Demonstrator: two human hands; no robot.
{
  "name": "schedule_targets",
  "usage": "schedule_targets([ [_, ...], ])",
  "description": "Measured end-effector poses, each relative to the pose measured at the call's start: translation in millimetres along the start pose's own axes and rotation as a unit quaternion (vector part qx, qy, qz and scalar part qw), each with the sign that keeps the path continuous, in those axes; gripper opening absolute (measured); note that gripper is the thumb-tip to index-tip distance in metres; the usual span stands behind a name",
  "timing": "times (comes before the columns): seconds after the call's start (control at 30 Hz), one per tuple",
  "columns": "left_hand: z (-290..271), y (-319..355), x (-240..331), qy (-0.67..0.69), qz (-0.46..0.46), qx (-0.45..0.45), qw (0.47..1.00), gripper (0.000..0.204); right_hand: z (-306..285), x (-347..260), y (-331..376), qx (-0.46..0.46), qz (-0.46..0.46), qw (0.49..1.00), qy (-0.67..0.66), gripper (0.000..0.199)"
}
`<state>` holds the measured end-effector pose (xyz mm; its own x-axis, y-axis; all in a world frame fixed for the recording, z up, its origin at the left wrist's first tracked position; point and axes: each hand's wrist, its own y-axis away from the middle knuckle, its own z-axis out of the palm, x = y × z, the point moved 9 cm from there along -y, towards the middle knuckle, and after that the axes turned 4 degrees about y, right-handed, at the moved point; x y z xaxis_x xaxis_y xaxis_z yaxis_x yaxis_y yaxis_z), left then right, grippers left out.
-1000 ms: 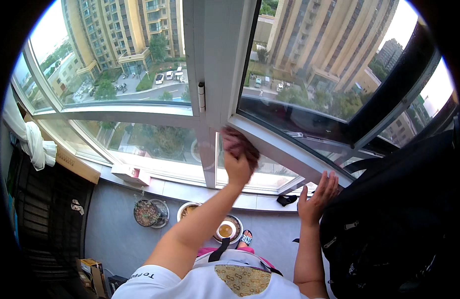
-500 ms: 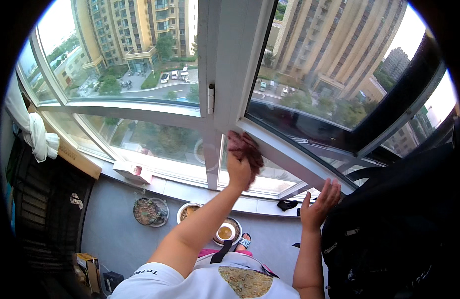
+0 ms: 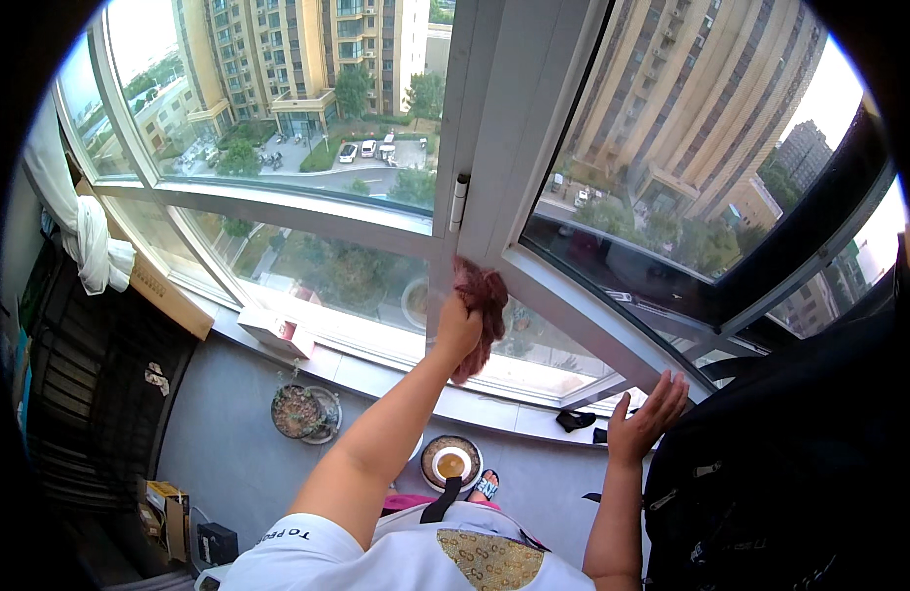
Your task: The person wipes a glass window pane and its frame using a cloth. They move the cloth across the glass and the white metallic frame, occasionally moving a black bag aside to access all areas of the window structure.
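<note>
My left hand [image 3: 458,330] is closed around a crumpled reddish-brown cloth [image 3: 487,300]. The cloth lies against the white window frame [image 3: 489,148] where the upright post meets the lower bar, below the window handle [image 3: 459,203]. Part of the cloth hangs down beside my wrist. My right hand [image 3: 648,422] is raised with fingers stretched out and holds nothing. It is at the lower edge of the angled window sash [image 3: 608,315]; whether the fingertips touch it I cannot tell.
A potted plant [image 3: 297,412] and a round pot with a bowl [image 3: 452,463] stand on the grey floor. A white box [image 3: 276,333] sits on the low ledge. Black fabric with zips [image 3: 760,453] fills the right side. A knotted white curtain [image 3: 98,246] hangs left.
My left hand and the cloth have shifted left along the window frame. The whole view has moved, so the window appears further right. My right hand stays open near the sash.
</note>
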<state>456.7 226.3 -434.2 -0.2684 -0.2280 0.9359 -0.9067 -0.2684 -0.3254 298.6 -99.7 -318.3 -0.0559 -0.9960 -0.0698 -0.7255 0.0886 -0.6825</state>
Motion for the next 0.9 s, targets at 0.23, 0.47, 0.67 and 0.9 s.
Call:
schedule_targets([
  [0.23, -13.3, -4.0, 46.2, 0.042, 0.070, 0.042, 0.996, 0.063, 0.0, -1.5, -1.5, 0.000, -0.008, 0.999, 0.036, 0.082],
  [0.47, -50.1, 0.0, 113.8, -0.022, 0.283, 0.236, 0.929, 0.043, 1.2, 1.4, 3.7, 0.005, -0.001, 0.996, 0.093, 0.082],
  [0.67, -27.3, -9.0, 46.3, 0.030, 0.078, 0.127, 0.988, 0.033, 5.9, 2.2, 2.0, -0.003, 0.022, 0.995, 0.101, 0.081],
  [0.9, -37.2, 5.1, 67.6, 0.021, 0.151, 0.184, 0.971, 0.041, 6.6, 2.6, 2.9, 0.013, 0.018, 0.995, 0.100, 0.079],
])
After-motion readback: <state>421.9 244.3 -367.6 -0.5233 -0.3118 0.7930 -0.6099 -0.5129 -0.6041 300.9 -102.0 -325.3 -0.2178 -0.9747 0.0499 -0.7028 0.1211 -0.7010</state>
